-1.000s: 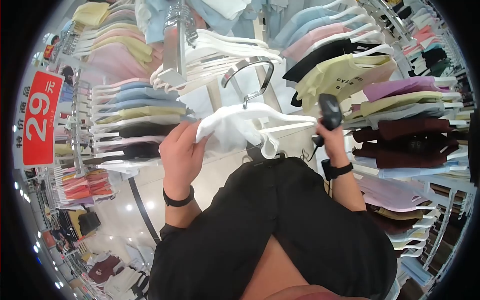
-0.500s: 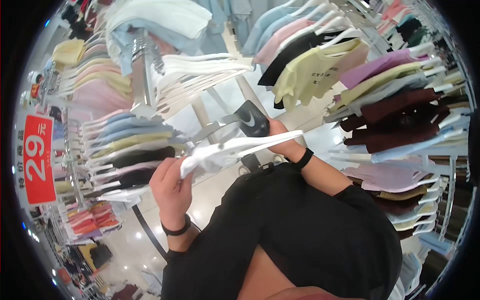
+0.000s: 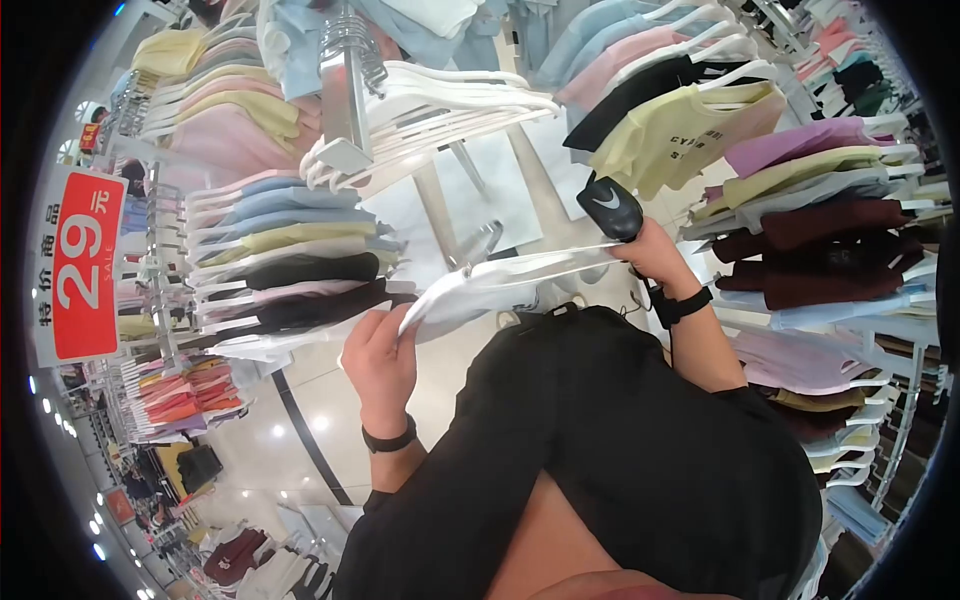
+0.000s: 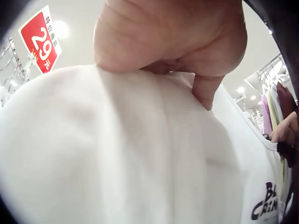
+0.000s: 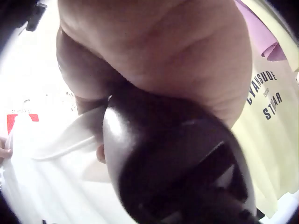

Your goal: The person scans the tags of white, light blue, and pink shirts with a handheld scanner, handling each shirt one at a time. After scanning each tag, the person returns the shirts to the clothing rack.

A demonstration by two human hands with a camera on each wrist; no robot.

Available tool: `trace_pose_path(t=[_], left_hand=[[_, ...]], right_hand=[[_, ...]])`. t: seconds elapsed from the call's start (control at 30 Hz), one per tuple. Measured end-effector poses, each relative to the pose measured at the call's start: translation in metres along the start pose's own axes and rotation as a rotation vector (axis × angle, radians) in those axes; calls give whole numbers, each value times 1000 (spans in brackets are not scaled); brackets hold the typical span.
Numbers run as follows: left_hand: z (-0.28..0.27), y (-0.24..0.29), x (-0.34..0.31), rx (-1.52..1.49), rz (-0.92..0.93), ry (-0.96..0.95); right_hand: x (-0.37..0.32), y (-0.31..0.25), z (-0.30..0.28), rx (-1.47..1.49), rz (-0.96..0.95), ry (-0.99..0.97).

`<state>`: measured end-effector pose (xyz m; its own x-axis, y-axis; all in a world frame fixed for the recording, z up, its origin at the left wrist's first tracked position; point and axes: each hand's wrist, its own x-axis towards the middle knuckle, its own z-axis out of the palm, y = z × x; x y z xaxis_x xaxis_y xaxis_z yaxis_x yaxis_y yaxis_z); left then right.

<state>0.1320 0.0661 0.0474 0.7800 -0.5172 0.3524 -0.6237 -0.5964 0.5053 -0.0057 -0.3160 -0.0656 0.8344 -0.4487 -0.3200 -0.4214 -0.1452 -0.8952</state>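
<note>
Left hand [image 3: 382, 368] pinches a printed white fabric shirt [image 4: 135, 140]; right hand [image 3: 664, 258] curls fingers round a black plastic scanner [image 3: 609, 210]. A steady shirt should help aim.

- We could pass between the bunched white plastic hangers [image 3: 450, 100] and the pale yellow printed shirt [image 3: 680, 140].
- Hanging pastel and black garments [image 3: 298, 212] (packed closely) block our way on the left.
</note>
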Motion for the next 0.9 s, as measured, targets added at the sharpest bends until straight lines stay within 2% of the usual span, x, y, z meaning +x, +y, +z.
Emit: trace_pose_path(t=[0.07,0.17,0.27,0.4,0.53,0.57,0.67,0.77,0.9], left_hand=[[6,-1,-2,-14,-1,-38],[19,1,-4,-58,33,-67],[23,9,2,-80,51,-91],[20,8,9,-73,37,-41],[14,3,14,-174,-4,-34],[13,1,14,-171,-23,-47],[11,1,14,-184,-42,-69],[12,5,16,-225,-28,-43],[14,4,16,-266,-10,37]], right_hand=[[-3,1,-3,-43,139,22],[-13,-8,9,-68,115,9],[-27,-32,23,50,137,-2],[-44,-59,13,80,110,-89],[-54,-47,-2,150,-37,-106],[-58,-44,-6,71,-106,-111],[-62,-44,-5,-7,-140,-101],[-65,-41,0,42,-265,5],[-79,-41,5,186,-250,107]])
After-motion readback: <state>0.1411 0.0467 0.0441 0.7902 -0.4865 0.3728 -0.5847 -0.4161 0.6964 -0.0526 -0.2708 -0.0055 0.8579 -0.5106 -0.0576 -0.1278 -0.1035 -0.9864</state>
